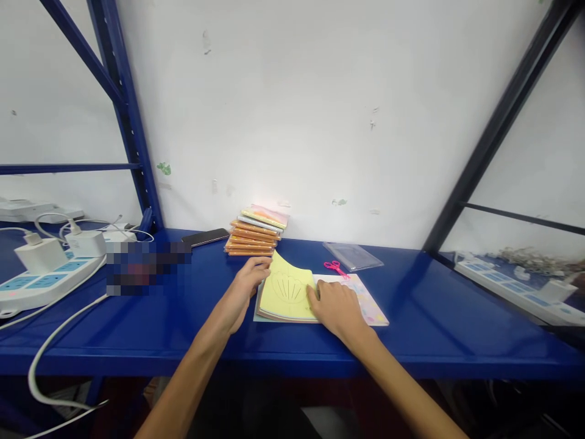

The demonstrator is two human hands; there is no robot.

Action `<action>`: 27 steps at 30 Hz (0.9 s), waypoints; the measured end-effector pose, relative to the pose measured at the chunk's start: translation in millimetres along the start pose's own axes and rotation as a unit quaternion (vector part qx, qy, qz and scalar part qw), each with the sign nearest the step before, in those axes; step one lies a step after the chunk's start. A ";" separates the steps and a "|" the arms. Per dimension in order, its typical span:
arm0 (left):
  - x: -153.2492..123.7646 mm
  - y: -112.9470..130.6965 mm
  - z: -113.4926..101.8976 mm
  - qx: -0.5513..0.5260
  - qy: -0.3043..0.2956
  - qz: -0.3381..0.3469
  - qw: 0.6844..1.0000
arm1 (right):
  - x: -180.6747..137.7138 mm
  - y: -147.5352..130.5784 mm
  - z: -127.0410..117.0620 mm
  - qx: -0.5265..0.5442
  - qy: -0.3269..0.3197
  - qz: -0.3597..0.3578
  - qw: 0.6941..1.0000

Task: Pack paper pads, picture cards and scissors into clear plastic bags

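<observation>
An open booklet lies on the blue table, its yellow page (286,292) on the left showing a line drawing of a shell. My left hand (247,286) is at this page's upper left edge, fingers bent and closed around the edge, where the paper curves up. Across the right side of the booklet rests my right hand (338,305), palm down with fingers loosely stretched and thumb by the yellow page. Part of a pale page or cover with coloured spots (372,308) shows beyond it. Pink scissors (337,268) lie just above the booklet.
Behind the booklet stands a stack of wrapped booklets (253,235). A clear plastic sleeve (354,256) lies back right, a dark phone (205,236) back left. Power strips (50,280) with chargers and white cables occupy the left; another power strip (516,289) is far right. Blue rack posts (132,116) flank the table.
</observation>
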State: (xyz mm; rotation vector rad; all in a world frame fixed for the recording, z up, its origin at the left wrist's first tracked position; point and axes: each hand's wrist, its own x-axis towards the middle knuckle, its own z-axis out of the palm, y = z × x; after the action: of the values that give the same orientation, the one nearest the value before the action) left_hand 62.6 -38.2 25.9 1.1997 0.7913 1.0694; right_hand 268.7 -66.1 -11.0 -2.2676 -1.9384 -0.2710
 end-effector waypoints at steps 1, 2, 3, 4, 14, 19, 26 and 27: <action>-0.2 -1.2 2.8 -0.005 0.005 0.005 1.000 | 0.0 -0.2 0.1 0.002 0.001 0.001 1.000; -0.2 -2.4 5.5 -0.011 0.012 0.010 1.000 | 0.0 -0.4 0.1 0.004 0.002 0.002 1.000; -0.1 -3.3 8.0 -0.017 0.020 0.013 1.000 | 0.0 -0.6 0.1 0.006 0.002 0.002 1.000; 0.1 -4.0 9.9 -0.024 0.029 0.015 0.999 | 0.0 -0.7 0.2 0.007 0.001 0.003 1.000; 8.5 -4.8 -1.2 -0.132 0.091 -0.050 0.986 | -0.1 0.8 0.3 0.014 -0.007 0.014 1.000; 12.2 -3.9 -2.3 -0.187 0.126 -0.079 0.971 | -0.6 1.1 0.7 0.018 -0.003 0.015 1.000; 18.4 1.0 -19.1 -0.242 0.140 -0.126 0.952 | -0.6 1.5 2.1 0.026 0.001 0.019 0.999; 19.4 0.9 -21.6 -0.246 0.129 -0.132 0.951 | -0.5 1.6 2.2 0.029 0.002 0.019 0.999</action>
State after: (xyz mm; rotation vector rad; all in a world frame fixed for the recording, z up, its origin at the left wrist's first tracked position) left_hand 49.0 -12.7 23.2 0.5216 0.7962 1.1254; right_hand 270.4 -66.3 -13.3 -2.2631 -1.8745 -0.2119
